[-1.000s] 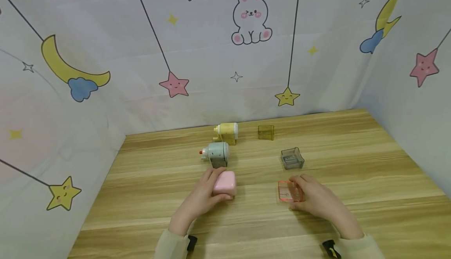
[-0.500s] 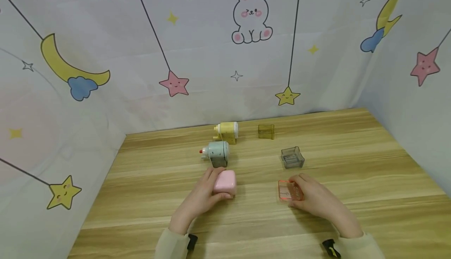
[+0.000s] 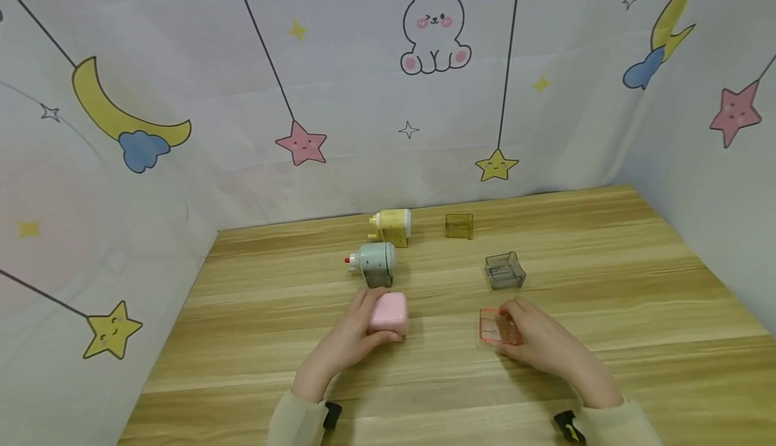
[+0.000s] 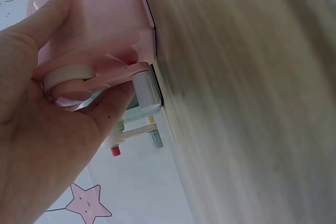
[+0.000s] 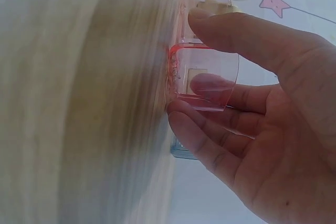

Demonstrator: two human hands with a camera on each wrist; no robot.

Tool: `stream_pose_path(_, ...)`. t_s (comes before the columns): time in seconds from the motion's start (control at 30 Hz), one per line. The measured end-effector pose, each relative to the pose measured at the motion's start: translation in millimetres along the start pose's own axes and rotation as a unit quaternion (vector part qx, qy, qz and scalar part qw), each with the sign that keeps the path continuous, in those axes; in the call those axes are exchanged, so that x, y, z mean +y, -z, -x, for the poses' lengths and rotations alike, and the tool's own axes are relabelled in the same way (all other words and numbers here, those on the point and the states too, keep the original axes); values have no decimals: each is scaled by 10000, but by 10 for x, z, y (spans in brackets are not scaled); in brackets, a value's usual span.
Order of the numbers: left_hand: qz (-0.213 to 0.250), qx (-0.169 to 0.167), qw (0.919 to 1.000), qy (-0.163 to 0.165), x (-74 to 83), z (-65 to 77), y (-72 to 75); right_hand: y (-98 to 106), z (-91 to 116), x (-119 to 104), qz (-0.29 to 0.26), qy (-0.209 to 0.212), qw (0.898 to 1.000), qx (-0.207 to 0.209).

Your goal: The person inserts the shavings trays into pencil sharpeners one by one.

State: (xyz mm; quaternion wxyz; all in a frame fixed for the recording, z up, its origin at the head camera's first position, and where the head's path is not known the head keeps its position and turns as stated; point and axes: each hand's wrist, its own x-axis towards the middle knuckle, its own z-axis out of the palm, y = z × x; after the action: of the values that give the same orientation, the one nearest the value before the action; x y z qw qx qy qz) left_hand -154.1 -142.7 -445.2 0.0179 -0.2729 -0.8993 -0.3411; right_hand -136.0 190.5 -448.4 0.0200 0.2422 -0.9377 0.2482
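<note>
My left hand (image 3: 348, 331) grips a pink crank pencil sharpener (image 3: 388, 314), thumb on the near side and fingers on the far side. In the left wrist view the sharpener (image 4: 105, 30) stands on the table, its crank handle (image 4: 146, 90) low beside my fingers. With thumb and fingers on opposite sides, my right hand (image 3: 539, 338) holds a clear red shavings drawer (image 3: 490, 327) at table level. The right wrist view shows the drawer's open hollow (image 5: 210, 69) between thumb and fingertips. A gap of bare table separates sharpener and drawer.
Behind the pink sharpener stand a pale green crank sharpener (image 3: 376, 261) and a yellow one (image 3: 395, 220). A clear grey drawer (image 3: 505, 272) and a clear yellow drawer (image 3: 459, 226) lie behind the right hand. A printed curtain (image 3: 339, 96) borders the wooden table (image 3: 448, 392).
</note>
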Motion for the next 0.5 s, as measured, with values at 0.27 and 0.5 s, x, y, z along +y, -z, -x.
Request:
stream_pose_path(0.27,28,-15,10000,46,9,-2,1,1,-8,-12,13,40,10000,-12)
stream_pose_path(0.5,70,-24,10000,56,13,1,5,-12,-31,-42,48,59,10000,-35)
